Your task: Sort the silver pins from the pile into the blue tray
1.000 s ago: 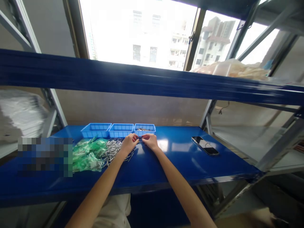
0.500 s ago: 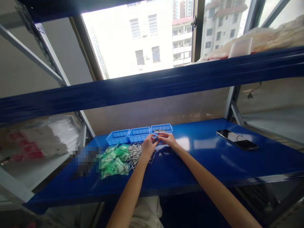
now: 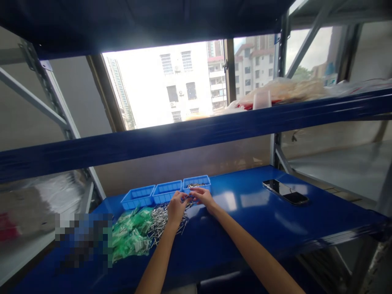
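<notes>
My left hand (image 3: 177, 207) is over the right side of a loose pile of thin metal pins (image 3: 159, 220), its fingers curled to a pinch. Close beside it, my right hand (image 3: 204, 197) has thumb and fingers bent together. Between the fingertips of both hands are thin pins, partly hidden by the fingers; their exact kind is too small to tell. Just behind the hands stands a blue tray (image 3: 208, 182) with some pins in it. Two more blue trays, a middle one (image 3: 167, 191) and a left one (image 3: 134, 198), are in the same row.
Green and clear plastic bags (image 3: 133, 232) lie left of the pile, next to a blurred-out patch. A phone (image 3: 286, 192) lies on the right of the blue tabletop (image 3: 245, 212). A blue shelf beam (image 3: 183, 136) crosses above, with metal uprights at both sides.
The camera view has tilted up and turned right, so the scene sits lower and further left. Both hands stay close together by the pile, with their fingers slightly shifted.
</notes>
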Motion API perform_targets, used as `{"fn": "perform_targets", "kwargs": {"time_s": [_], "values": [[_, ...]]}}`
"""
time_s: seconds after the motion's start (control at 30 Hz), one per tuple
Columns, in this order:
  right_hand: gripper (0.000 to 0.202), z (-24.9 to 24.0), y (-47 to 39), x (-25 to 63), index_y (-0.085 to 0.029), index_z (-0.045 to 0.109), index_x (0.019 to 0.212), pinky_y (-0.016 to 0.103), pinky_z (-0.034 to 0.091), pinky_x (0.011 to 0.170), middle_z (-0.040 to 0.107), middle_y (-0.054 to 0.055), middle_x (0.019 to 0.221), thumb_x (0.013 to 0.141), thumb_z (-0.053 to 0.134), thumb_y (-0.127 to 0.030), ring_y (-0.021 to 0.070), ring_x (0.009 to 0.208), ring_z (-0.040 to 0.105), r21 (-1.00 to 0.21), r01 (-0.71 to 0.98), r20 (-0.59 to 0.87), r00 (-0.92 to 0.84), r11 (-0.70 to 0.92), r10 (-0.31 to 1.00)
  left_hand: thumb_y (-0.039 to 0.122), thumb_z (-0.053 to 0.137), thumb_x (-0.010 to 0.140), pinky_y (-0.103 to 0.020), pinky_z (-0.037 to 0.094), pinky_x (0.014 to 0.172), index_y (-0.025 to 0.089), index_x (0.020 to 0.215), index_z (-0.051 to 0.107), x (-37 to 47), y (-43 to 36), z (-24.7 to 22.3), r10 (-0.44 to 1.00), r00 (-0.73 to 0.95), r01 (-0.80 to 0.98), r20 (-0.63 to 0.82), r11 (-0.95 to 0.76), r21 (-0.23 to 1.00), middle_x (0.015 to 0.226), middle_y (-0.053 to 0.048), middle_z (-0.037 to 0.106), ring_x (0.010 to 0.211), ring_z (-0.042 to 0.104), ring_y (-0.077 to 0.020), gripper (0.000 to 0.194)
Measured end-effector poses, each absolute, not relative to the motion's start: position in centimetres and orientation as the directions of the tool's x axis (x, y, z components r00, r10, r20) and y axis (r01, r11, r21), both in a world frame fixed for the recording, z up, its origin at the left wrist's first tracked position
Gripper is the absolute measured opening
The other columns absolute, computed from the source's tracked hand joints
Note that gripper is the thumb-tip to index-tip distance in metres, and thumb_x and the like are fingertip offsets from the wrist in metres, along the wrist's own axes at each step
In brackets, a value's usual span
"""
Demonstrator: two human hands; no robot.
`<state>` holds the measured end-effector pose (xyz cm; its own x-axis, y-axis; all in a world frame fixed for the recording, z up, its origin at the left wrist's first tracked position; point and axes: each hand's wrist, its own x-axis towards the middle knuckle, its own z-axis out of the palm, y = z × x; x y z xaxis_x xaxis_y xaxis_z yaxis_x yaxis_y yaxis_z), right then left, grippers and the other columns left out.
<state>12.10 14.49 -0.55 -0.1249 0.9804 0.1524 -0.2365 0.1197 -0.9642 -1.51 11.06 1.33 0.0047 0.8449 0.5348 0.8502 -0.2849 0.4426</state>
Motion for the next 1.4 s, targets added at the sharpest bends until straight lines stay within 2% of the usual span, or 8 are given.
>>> {"fn": "perform_targets", "kwargs": {"time_s": [0.13,0.3,0.43,0.6,0.7,0.93,1.13,1.4], "values": [[0.037,-1.6,15.1,12.0,-0.019,0.067,0.091,0.015,0.036,0.037,0.066,0.002,0.075,0.057,0.071,-0.034,0.008,0.05,0.053,-0.948,-0.312,0.122,-0.151,0.07,0.981,0.049,0.048,0.077,-0.023,0.038,0.052,0.022,0.076,0.064,-1.8,11.2,1.1,0.808,0.055,0.824,0.586,-0.368,0.43,0.075,0.0,0.057,0.059,0.053,-0.0126,0.031],[0.04,-2.1,15.2,12.4,-0.017,0.065,0.091,0.014,0.03,0.033,0.065,0.004,0.079,0.054,0.073,-0.028,0.0069,0.048,0.051,-0.866,-0.5,0.028,-0.078,-0.015,0.997,0.045,0.052,0.075,-0.025,0.046,0.055,0.025,0.09,0.06,-1.5,11.6,1.1,0.736,0.105,0.829,0.668,-0.436,0.35,0.087,0.0,0.058,0.073,0.059,-0.0161,0.026],[0.039,-1.9,14.3,13.3,-0.019,0.063,0.093,0.011,0.034,0.034,0.065,0.001,0.083,0.056,0.073,-0.024,0.0049,0.049,0.053,-0.729,-0.675,-0.053,-0.114,-0.117,0.992,0.039,0.049,0.078,-0.03,0.051,0.07,0.024,0.092,0.057,-1.0,10.4,1.5,0.598,0.197,0.814,0.777,-0.542,0.21,0.092,-0.002,0.059,0.089,0.058,-0.019,0.021],[0.034,-2.0,12.7,14.1,-0.018,0.061,0.09,0.009,0.044,0.039,0.065,-0.004,0.075,0.058,0.072,-0.015,0.0032,0.047,0.055,-0.533,-0.834,-0.089,-0.114,-0.144,0.989,0.03,0.046,0.08,-0.033,0.05,0.079,0.021,0.093,0.056,-2.9,6.7,1.0,0.505,0.305,0.808,0.807,-0.586,0.062,0.092,-0.005,0.061,0.09,0.059,-0.0187,0.019],[0.026,-2.1,11.4,14.5,-0.017,0.06,0.087,0.01,0.049,0.046,0.065,-0.002,0.075,0.062,0.069,-0.011,0.004,0.049,0.058,-0.477,-0.869,-0.115,-0.082,-0.127,0.99,0.028,0.043,0.081,-0.035,0.048,0.085,0.02,0.098,0.057,-5.7,4.8,0.0,0.532,0.321,0.835,0.784,-0.549,0.031,0.101,-0.007,0.061,0.099,0.057,-0.0199,0.023],[0.015,-2.4,8.6,14.8,-0.019,0.06,0.084,0.01,0.052,0.05,0.065,-0.001,0.074,0.072,0.062,-0.009,0.006,0.059,0.062,-0.591,-0.801,-0.061,-0.074,-0.095,0.995,0.036,0.037,0.085,-0.047,0.027,0.103,0.02,0.128,0.038,-10.4,2.0,-1.4,0.721,0.329,0.904,0.609,-0.427,0.017,0.133,-0.008,0.043,0.129,0.028,-0.0244,0.047],[0.018,-2.8,7.2,15.4,-0.02,0.058,0.087,0.016,0.055,0.064,0.066,0.0,0.082,0.072,0.062,-0.011,0.0115,0.086,0.063,-0.591,-0.8,-0.031,-0.1,-0.099,0.994,0.042,0.037,0.084,-0.045,0.019,0.107,0.022,0.136,0.025,-10.1,0.1,-1.8,0.761,0.395,0.899,0.515,-0.435,-0.047,0.141,-0.007,0.029,0.133,0.017,-0.023,0.057],[0.015,-2.4,6.3,15.9,-0.017,0.053,0.093,0.03,0.056,0.072,0.059,0.008,0.1,0.078,0.055,-0.015,0.0183,0.096,0.06,-0.488,-0.841,-0.082,-0.222,-0.233,0.972,0.053,0.029,0.085,-0.049,0.015,0.106,0.025,0.138,0.019,-10.1,-0.9,-1.9,0.825,0.322,0.941,0.465,-0.335,-0.057,0.144,-0.008,0.022,0.133,0.013,-0.0247,0.061]]}}
